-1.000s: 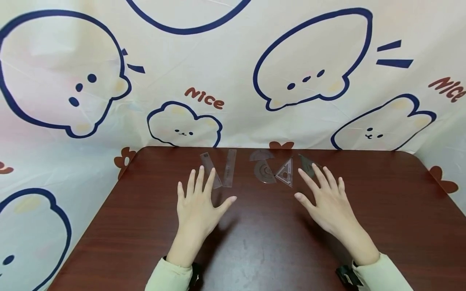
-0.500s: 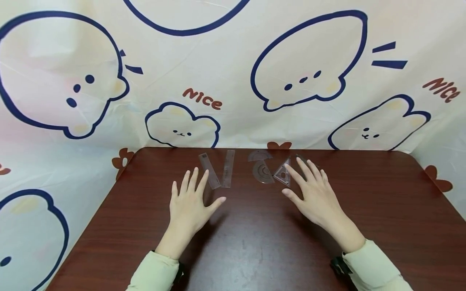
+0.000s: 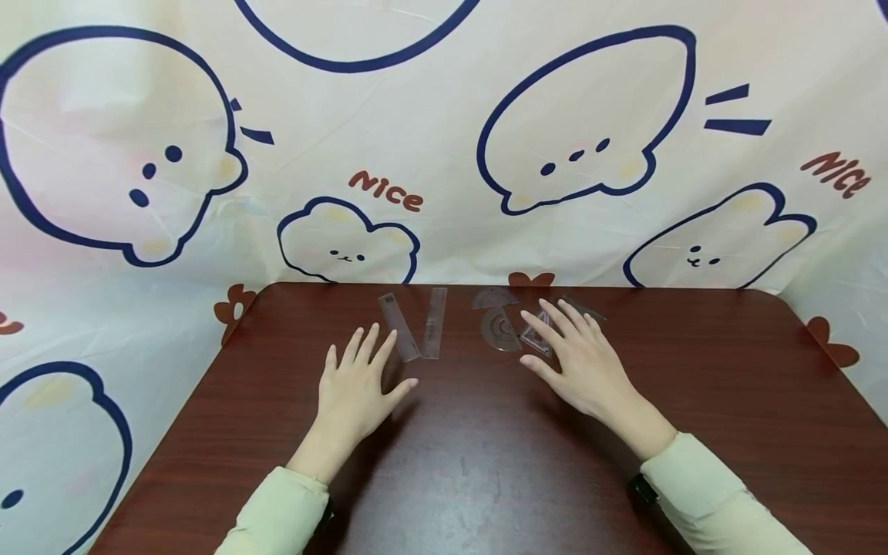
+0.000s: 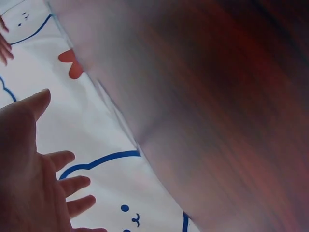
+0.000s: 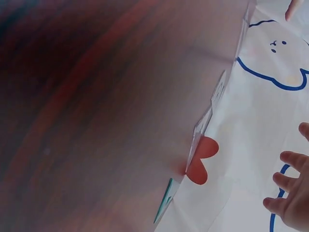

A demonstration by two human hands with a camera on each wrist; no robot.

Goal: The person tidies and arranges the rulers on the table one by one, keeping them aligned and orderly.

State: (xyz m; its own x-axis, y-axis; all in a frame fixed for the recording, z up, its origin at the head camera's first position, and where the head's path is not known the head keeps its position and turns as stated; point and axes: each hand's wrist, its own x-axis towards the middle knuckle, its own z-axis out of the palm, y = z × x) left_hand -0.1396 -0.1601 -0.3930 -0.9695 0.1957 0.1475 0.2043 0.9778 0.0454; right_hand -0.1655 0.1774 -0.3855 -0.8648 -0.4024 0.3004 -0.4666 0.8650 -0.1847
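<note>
Both hands hover over the table with their fingers spread, and neither holds anything. My left hand [image 3: 355, 393] is nearest a slanted clear ruler [image 3: 399, 327], its index fingertip close to the ruler's side. A second clear ruler [image 3: 435, 324] stands upright in view just right of it. My right hand [image 3: 586, 366] partly covers a clear triangular set square [image 3: 537, 344] in the head view. Beyond its fingers lies a dark green-tinted set square [image 3: 590, 311], also seen as a green-edged set square [image 5: 165, 199] in the right wrist view.
Left of the triangular set square lie two clear protractors, one round side down [image 3: 498, 330] and one behind it [image 3: 493, 297]. The dark wooden table [image 3: 458, 478] ends at a cartoon-printed cloth [image 3: 444, 231] along the back.
Both hands have shifted left. My right hand has gone from over the green-tinted set square to over the clear triangular one; my left hand has moved off the slanted ruler. The tools have stayed put.
</note>
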